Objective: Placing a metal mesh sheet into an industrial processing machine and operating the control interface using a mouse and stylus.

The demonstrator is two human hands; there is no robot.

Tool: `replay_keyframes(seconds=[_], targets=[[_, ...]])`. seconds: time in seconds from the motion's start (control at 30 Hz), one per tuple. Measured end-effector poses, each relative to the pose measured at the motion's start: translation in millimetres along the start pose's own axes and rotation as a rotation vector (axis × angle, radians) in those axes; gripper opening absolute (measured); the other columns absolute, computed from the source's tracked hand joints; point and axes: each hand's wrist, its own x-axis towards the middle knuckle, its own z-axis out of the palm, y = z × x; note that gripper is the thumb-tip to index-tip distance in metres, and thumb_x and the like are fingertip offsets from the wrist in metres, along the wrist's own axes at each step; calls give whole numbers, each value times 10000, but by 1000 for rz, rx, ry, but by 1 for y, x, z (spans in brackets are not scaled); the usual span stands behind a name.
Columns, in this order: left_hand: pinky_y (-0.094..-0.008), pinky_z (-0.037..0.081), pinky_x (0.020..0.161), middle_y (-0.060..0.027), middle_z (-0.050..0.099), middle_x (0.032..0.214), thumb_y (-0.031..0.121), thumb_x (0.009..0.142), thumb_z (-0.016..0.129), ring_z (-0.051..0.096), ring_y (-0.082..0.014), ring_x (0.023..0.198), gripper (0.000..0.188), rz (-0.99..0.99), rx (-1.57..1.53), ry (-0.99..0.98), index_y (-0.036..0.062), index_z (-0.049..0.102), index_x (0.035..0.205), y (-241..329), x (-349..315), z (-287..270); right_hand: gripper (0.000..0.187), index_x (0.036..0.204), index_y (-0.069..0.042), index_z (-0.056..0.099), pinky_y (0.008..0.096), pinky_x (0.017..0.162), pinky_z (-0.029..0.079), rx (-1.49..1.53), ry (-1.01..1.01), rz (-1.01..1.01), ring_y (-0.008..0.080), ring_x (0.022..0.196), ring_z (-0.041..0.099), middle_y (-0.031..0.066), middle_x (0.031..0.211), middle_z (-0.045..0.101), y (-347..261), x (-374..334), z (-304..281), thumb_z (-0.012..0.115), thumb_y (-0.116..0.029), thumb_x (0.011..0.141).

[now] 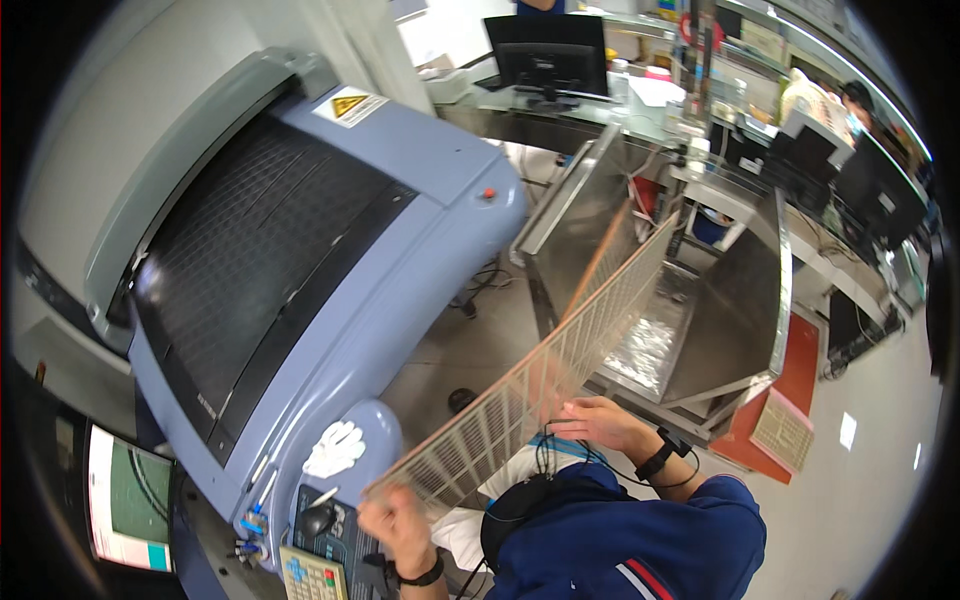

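A large thin grid-patterned panel (488,440) with a copper-coloured edge stands tilted on its long side before me, running away to the far right. My left hand (397,522) is closed around its near corner and slightly blurred. At its lower edge, around the middle, is my right hand (600,424), thumb and fingers against the panel; the fingertips are partly hidden. A black cable lies near the right wrist. Left of the panel stands a blue-grey machine (390,310) with a dark tinted cover (270,270). Its rounded side ledge carries white gloves (335,449).
By my left hand are a mouse (316,519), a beige keypad (312,574) and a lit monitor (130,500). An open metal-sided bin or cart (735,300) stands beyond the panel. Farther back are desks with monitors (548,58) and a person (858,105).
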Motion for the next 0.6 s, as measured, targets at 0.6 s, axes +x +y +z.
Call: replay_keyframes(seconds=[0.6], targets=[[-377,554,611,-165,736,859,186,935,691,713,-344,710,231,237,-83,-510,38,740,1106,-108,-35,309,531,1375,81,465,565,838,577,-90,428,-392,403,1066,634,231,1235,584,-143,56,-75,587,-253,980]])
